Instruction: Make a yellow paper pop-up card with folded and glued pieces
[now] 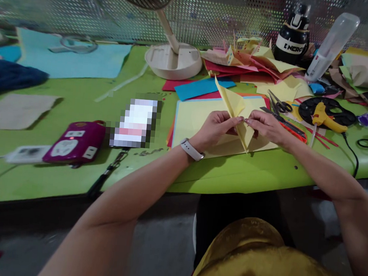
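A folded sheet of yellow paper [233, 100] stands tilted between my two hands, its upper corner pointing up and away. My left hand [218, 127] pinches it near the middle, thumb on the near face. From the other side my right hand [265, 126] pinches the same paper, and the two thumbs almost meet at the fold. Fingers behind the sheet are partly hidden. Below lies a stack of coloured paper [193, 129] with a pale yellow sheet on top. Scissors [279, 104] and an orange-handled cutter [291, 128] lie just beyond my right hand.
A white fan base [173, 62] stands behind the stack. Left are a phone [136, 121] and a purple power strip [77, 142]. To the right lie a yellow glue gun [327, 117], a black bottle [292, 38], a clear bottle [334, 43] and paper scraps [250, 60]. The green table edge [231, 186] is close.
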Motion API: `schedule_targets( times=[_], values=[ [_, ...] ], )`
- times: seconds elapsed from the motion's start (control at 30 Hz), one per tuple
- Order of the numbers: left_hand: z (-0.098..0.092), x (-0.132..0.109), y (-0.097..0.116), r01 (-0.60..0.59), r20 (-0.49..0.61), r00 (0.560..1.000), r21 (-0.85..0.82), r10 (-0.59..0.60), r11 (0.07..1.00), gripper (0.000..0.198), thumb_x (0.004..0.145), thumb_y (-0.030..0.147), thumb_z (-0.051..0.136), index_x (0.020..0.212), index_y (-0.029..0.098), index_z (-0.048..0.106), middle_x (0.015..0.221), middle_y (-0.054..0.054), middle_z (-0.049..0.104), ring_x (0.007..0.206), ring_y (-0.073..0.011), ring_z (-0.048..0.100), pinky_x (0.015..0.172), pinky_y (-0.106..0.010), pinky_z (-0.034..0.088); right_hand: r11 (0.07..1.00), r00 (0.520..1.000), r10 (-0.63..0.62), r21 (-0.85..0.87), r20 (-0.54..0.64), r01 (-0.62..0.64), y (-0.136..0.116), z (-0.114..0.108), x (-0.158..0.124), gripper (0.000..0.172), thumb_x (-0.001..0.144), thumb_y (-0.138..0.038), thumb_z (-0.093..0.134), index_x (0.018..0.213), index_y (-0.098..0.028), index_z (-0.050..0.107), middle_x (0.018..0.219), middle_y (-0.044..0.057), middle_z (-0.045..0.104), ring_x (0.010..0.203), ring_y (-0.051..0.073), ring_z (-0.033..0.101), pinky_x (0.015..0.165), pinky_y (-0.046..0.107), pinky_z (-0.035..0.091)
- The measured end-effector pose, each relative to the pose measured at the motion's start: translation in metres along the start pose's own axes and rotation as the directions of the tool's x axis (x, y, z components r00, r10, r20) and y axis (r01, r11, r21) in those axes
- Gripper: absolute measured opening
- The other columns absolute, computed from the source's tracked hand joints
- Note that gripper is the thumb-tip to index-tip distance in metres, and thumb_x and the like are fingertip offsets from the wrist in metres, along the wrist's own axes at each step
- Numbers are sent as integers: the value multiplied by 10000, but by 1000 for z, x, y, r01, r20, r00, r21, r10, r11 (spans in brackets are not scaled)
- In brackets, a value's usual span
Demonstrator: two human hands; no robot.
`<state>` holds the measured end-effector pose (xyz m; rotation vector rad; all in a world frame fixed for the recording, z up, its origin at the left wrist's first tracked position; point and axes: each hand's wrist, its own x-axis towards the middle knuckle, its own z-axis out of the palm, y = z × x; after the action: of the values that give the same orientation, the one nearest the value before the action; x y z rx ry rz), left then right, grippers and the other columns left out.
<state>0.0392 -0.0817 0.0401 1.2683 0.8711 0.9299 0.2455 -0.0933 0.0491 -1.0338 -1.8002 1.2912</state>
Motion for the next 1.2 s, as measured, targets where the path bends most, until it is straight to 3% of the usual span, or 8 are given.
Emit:
schedule_targets(
  times=[0.3, 0.53, 0.83, 1.2],
  values=[
    [-1, 0, -1, 12, 21, 1000, -36, -11, 999, 407, 671, 499, 948, 775, 147, 773, 780, -46, 785, 678, -141, 710, 682, -257, 615, 996, 996, 81, 46, 40, -83, -8, 4, -2, 265, 1079, -229, 541, 816, -204, 546, 681, -39, 564, 592, 100, 568, 575, 215, 487],
    [-1, 0, -1, -2, 33, 999, -4, 2, 1000, 335, 728, 450, 915, 802, 150, 787, 784, -43, 782, 694, -134, 708, 688, -252, 607, 989, 991, 129, 72, 26, -131, -13, 5, -5, 284, 1080, -214, 524, 798, -200, 554, 647, -30, 607, 558, 100, 583, 575, 219, 492],
    [-2, -2, 4, 39, 48, 998, -55, -37, 998, 370, 616, 437, 962, 797, 156, 801, 773, -36, 775, 670, -135, 685, 648, -252, 595, 997, 996, 60, 50, 59, -63, -14, 3, -5, 276, 1072, -167, 519, 799, -197, 554, 597, -54, 570, 543, 78, 532, 559, 192, 445],
    [-4, -1, 9, 87, 20, 996, -13, -87, 996, 281, 616, 348, 937, 727, 135, 790, 723, -56, 765, 635, -146, 694, 655, -271, 610, 997, 995, 77, 6, 61, -77, -13, 3, -3, 277, 1050, -156, 531, 779, -201, 568, 573, -44, 589, 520, 98, 549, 548, 209, 456]
  ],
)
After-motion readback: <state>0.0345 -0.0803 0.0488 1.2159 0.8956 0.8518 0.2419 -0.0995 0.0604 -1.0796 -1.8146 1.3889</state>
